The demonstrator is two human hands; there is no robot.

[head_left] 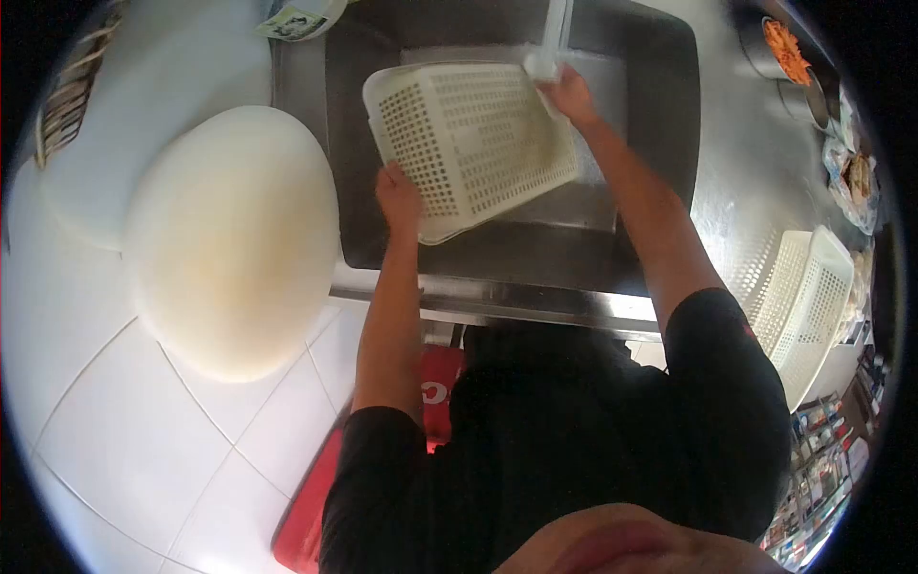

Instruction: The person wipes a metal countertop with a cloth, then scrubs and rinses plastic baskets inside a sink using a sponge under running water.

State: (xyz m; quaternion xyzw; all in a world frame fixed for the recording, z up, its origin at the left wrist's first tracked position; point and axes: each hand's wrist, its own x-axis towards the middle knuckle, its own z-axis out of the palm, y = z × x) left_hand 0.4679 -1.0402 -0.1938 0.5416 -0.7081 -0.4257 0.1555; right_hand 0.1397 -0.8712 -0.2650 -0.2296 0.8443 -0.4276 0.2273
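A cream perforated plastic basket is held tilted over the dark metal sink, its inside turned away or toward the tap; which one I cannot tell. My left hand grips the basket's near left edge, fingers wrapped round it. At the basket's far right corner, my right hand is closed on the rim, close beside the pale tap. Whether water is running is not clear.
Another cream perforated basket stands at the right on the steel counter. Shredded orange food fills a metal container at the upper right, near plastic bags. A large whitish round object is left of the sink.
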